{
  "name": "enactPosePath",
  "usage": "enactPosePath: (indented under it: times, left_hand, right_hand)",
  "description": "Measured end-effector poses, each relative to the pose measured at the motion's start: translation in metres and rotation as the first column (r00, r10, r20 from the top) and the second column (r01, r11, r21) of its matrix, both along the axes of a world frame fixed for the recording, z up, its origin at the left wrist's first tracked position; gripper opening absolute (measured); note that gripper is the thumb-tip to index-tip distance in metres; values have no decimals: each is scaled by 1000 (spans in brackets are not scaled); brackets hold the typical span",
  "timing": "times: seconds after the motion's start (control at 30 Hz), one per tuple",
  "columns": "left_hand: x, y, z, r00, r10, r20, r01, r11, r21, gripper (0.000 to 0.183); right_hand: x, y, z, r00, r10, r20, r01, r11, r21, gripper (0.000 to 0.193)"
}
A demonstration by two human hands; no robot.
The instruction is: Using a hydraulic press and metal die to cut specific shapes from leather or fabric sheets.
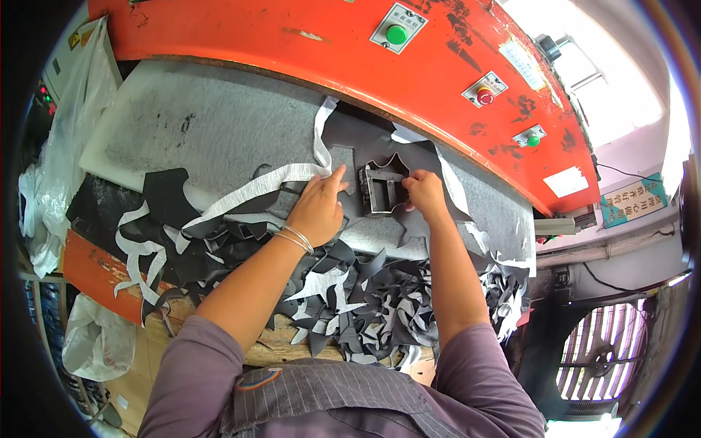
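A metal cutting die (383,188), with a pointed upper outline and a crossbar inside, stands on a dark grey sheet of material (358,135). My right hand (423,191) is closed on the die's right edge. Left of the die, my left hand (318,206) lies with fingers stretched out over the material, beside a cut-out notch. A pale, fibrous offcut strip (252,186) runs past its fingertips; whether they touch it I cannot tell. Under both sheet and die is a worn grey cutting board (164,120).
A red-orange machine beam (438,66) spans the far side, bearing a green button (396,34) and a red button (485,95). Dark and pale scraps (380,306) pile along the near edge. Plastic bags (69,160) hang at left. A fan (602,358) stands lower right.
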State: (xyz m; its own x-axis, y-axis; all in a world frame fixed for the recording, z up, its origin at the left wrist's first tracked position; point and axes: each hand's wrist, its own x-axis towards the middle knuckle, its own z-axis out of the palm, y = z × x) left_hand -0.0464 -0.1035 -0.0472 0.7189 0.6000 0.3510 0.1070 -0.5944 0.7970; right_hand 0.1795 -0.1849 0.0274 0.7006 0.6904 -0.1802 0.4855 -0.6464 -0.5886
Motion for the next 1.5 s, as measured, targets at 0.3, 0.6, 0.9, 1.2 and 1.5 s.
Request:
enactPosePath:
  times: [0.3, 0.6, 0.9, 1.2, 1.5]
  left_hand:
    - [6, 0, 1, 993, -30, -113, 34, 999, 28, 65]
    - [37, 25, -5, 982, -14, -191, 29, 997, 75, 63]
    - [46, 25, -11, 991, 15, -134, 4, 991, 137, 61]
    - [51, 26, -9, 993, 51, -110, -35, 989, 144, 58]
    - [55, 22, 1, 989, 64, -137, -45, 989, 138, 52]
  right_hand:
    - [-13, -6, -18, 990, -134, -45, 136, 990, 28, 28]
    - [-30, -52, -59, 899, 208, 384, -288, 944, 163, 53]
    - [-16, -49, -60, 860, 272, 433, -377, 909, 178, 54]
    - [-18, -42, -58, 829, 249, 500, -387, 902, 192, 63]
    - [-14, -44, -55, 804, 259, 535, -400, 902, 164, 64]
